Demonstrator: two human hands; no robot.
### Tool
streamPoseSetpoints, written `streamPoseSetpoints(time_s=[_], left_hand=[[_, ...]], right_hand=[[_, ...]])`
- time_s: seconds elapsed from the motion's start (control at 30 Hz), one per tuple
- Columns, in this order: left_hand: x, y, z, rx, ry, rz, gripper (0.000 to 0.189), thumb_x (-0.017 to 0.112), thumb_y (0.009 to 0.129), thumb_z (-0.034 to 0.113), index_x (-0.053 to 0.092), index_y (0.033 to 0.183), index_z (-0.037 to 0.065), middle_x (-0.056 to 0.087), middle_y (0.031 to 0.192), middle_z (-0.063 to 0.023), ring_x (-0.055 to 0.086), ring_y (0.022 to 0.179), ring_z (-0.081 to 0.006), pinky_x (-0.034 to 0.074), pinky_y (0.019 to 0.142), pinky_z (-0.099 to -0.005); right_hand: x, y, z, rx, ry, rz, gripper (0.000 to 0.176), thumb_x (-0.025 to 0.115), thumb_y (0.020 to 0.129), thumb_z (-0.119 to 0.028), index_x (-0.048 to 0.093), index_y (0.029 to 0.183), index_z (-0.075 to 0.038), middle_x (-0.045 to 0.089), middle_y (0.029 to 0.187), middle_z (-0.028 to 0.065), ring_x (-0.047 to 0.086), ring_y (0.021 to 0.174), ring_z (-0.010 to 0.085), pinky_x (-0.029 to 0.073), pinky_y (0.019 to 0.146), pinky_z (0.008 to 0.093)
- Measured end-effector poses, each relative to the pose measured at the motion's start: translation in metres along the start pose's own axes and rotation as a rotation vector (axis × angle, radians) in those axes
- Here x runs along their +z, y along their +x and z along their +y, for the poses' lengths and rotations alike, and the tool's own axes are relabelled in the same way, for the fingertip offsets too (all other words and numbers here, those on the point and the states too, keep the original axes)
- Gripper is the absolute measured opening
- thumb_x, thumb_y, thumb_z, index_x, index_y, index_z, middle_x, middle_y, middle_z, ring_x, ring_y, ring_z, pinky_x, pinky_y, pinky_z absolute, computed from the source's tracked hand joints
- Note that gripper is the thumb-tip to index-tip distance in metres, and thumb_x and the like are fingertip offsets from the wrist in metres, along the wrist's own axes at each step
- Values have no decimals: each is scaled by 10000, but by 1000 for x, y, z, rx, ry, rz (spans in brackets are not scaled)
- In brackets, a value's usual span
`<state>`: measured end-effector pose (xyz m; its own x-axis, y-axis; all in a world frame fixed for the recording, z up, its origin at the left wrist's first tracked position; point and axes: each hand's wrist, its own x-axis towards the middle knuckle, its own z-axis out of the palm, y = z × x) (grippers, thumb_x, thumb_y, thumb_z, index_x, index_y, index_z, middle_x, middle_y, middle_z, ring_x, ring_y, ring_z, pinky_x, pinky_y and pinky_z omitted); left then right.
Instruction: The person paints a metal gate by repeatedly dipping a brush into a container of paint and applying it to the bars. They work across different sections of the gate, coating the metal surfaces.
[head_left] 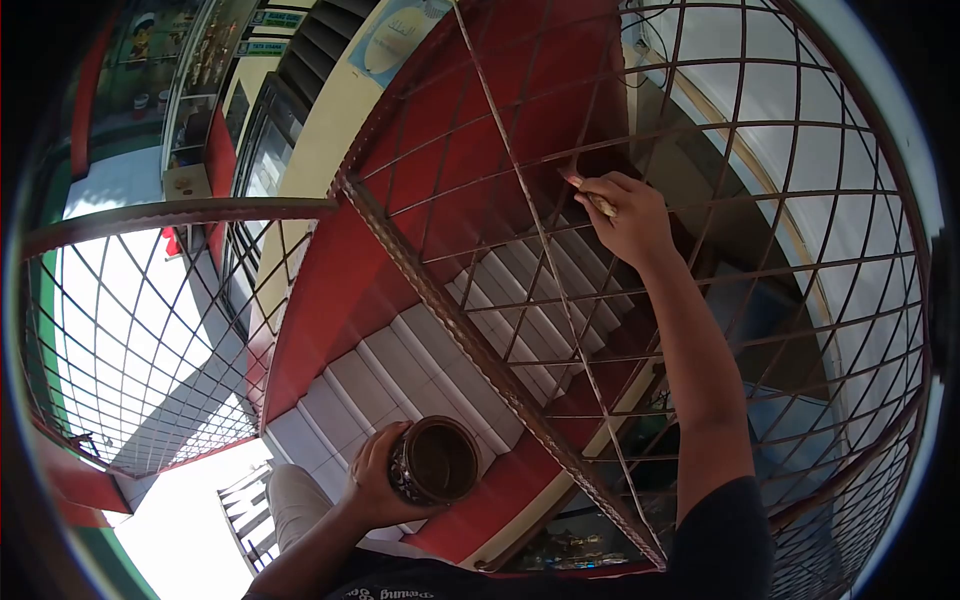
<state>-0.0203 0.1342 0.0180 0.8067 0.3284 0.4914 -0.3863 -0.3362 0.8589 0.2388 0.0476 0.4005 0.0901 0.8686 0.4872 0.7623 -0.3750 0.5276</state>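
Observation:
My left hand (374,492) is wrapped around the side of a can (399,470) with brown paint inside, held low in front of my body. My right hand (634,222) is raised and closed around the handle of a paintbrush (602,204). The brush's bristle end points up and left, right at the thin bars of a brown metal grille (548,238). This grille has a criss-cross lattice and a thicker twisted bar (430,290) running diagonally through the view. One thin bar near the brush looks paler than the others.
Grey-white tiled stairs (375,365) lie behind and below the grille, beside a red wall (470,110). Another lattice panel (140,330) curves off on the left. Glass doors and a display case (198,90) stand at the upper left. My knee (292,505) shows beside the can.

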Motion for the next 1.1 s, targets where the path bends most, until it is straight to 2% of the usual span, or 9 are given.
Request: streamPoseSetpoints(time_s=[0.07,0.17,0.3,0.4,0.63,0.77,0.9,1.03,1.1], left_hand=[[-4,2,-3,20,27,9,1195,984,463,439,386,1428,66,540,1343,-166,548,1259,-363,445,1044,-499],[-1,-1,-3,30,23,29,1194,983,465,441,386,1429,66,539,1346,-164,546,1262,-363,443,1045,-499],[-4,1,0,31,29,21,1150,961,483,480,421,1409,63,556,1332,-176,567,1234,-371,441,1039,-508],[-3,-1,-2,36,17,43,1124,950,491,499,443,1394,61,567,1320,-186,576,1223,-375,443,1032,-512],[-5,-3,0,43,16,55,1117,949,497,501,443,1388,57,575,1302,-194,579,1219,-385,445,1029,-516],[-10,-3,3,20,59,15,1151,959,488,490,417,1408,61,556,1322,-189,562,1239,-382,440,1041,-515],[-4,-6,-2,21,50,5,1219,979,460,473,377,1442,72,521,1363,-172,530,1279,-371,423,1064,-511],[-6,-7,-2,17,56,-7,1218,978,460,472,377,1443,76,521,1363,-172,529,1277,-376,420,1063,-519],[-5,-8,2,18,48,13,1151,959,487,483,414,1412,67,556,1325,-186,560,1244,-381,438,1044,-517]], right_hand=[[4,-9,-3,9,78,-181,141,787,846,-99,724,960,-43,739,928,95,726,816,182,566,711,298],[8,-5,16,200,404,48,105,777,839,-149,747,933,-114,734,914,60,709,734,249,566,645,334],[0,9,21,78,53,282,117,771,845,-139,742,944,-84,732,894,78,715,757,251,562,669,335],[6,-1,7,70,295,65,122,774,841,-143,740,938,-78,732,895,77,718,767,251,566,678,337],[2,1,-6,425,383,99,134,732,870,-131,737,920,-8,741,875,128,734,772,239,564,701,324],[5,-4,-4,450,195,216,164,745,858,-161,740,931,-14,738,825,118,733,737,228,563,689,319],[20,-14,-2,351,199,100,158,753,855,-160,741,928,-20,737,850,141,733,741,252,571,683,329],[18,-11,9,184,275,455,76,759,845,-89,747,918,-72,740,883,99,732,749,236,578,680,301],[11,-20,2,83,197,208,103,775,828,-76,747,926,-86,737,895,85,733,773,215,583,684,307]])
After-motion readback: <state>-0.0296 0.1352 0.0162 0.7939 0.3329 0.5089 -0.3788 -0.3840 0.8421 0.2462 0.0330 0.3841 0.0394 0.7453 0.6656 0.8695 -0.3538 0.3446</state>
